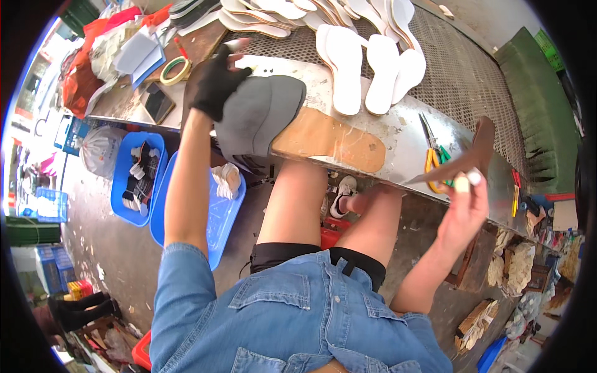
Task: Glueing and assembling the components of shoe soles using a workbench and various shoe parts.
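My right hand (463, 205) pinches a curved, thin brown leather-like piece (477, 152) between thumb and fingers, holding it above the right part of the bench. White coverings show on its fingertips. My left hand (219, 84), in a black fingerless glove, is at the far edge of dark grey curved sheets (264, 112), its fingers apart; nothing shows in them. The grey sheets overlap at the bench's front edge. Beside them lies a tan sole-shaped board (333, 142), its rounded end toward the right. Yellow-handled scissors (430, 161) and a green-handled tool (444, 154) lie beneath the brown piece.
White insoles (346, 68) are piled on the mesh surface (463, 81) behind the metal bench. A tape roll (176, 71) and a phone (158, 103) lie at the left. Blue bins (117, 186) stand below on the floor. A yellow-and-red tool (515, 193) lies far right.
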The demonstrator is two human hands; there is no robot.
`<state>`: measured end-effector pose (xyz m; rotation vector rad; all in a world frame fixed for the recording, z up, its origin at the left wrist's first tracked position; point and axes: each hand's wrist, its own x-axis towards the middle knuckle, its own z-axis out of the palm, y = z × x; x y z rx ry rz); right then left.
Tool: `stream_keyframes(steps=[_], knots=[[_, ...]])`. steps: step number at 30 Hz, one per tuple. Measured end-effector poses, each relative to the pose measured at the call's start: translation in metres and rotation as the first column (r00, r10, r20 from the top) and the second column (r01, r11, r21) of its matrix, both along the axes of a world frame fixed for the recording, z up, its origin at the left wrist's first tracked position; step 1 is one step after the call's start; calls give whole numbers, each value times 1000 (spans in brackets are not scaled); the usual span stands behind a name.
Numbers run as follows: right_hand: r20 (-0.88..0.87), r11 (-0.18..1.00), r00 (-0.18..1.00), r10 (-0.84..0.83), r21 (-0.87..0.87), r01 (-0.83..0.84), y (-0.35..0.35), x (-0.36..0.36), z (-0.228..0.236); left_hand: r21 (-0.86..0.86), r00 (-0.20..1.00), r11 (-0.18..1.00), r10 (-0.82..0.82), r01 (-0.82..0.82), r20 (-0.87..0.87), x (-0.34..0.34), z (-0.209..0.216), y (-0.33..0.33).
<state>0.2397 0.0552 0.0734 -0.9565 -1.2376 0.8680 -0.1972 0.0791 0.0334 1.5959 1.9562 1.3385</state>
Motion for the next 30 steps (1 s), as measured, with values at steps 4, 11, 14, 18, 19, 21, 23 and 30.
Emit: stream_keyframes(steps=[4,11,14,18,19,21,23,30], knots=[[457,971,880,130,119,-205,6,-67,5,-36,782,945,-289,324,-553,154,43,-63],[397,993,915,70,59,-102,108,-126,-6,58,439,972,-156,229,885,167,-1,-78],[839,966,483,-249,253,58,140,-175,-55,-19,425,949,-123,315,897,156,-28,-79],[949,997,316,0,-25,73,148,-193,-58,-135,456,865,-117,483,882,144,-24,-79],[919,994,388,74,-99,42,150,-188,-48,-141,458,869,-107,474,882,141,-20,-79],[841,989,525,131,-150,-7,158,-162,-45,-79,785,877,-380,473,489,142,-12,-70],[825,992,552,117,-124,-25,153,-151,-37,37,815,859,-498,511,297,145,-14,-44],[-199,789,826,527,-245,-563,113,-75,-19,17,347,913,-171,407,922,153,2,-33]])
